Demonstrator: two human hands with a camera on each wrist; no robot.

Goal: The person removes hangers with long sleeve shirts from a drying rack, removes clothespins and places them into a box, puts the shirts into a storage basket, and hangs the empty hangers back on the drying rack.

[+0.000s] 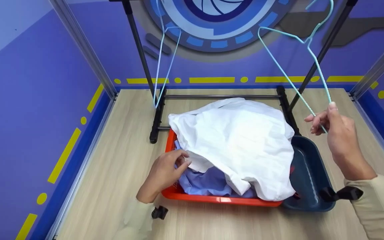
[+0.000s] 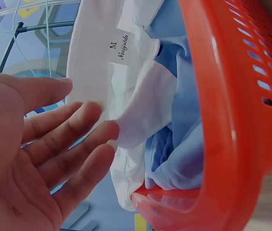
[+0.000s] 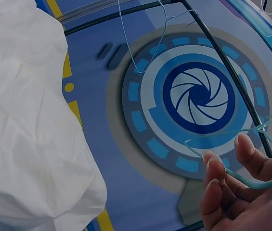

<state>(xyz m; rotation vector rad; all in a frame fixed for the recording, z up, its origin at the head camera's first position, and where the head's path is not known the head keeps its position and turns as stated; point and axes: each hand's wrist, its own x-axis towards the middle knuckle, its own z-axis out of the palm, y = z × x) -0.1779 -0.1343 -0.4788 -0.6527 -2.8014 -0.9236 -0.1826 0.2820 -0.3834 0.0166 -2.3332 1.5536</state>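
Note:
A crumpled white shirt (image 1: 235, 140) lies heaped over a red basket (image 1: 223, 200), with a blue garment (image 1: 205, 183) partly showing beneath it. At the basket's left side, my left hand (image 1: 165, 171) is by the shirt's edge. In the left wrist view its fingers are loosely extended, thumb apart, fingertips at the collar with its label (image 2: 119, 47); whether they touch the cloth I cannot tell. On the right, my right hand (image 1: 342, 140) holds a light green wire hanger (image 1: 307, 40) by its lower end, raised beside the shirt, hook upward.
A black clothes rack (image 1: 222, 96) stands behind the basket, with another hanger (image 1: 159, 63) hanging at its left. Against the basket's right side sits a dark blue tub (image 1: 312, 173). Purple panels (image 1: 28, 116) with metal-edged corners enclose the wooden surface (image 1: 112, 166).

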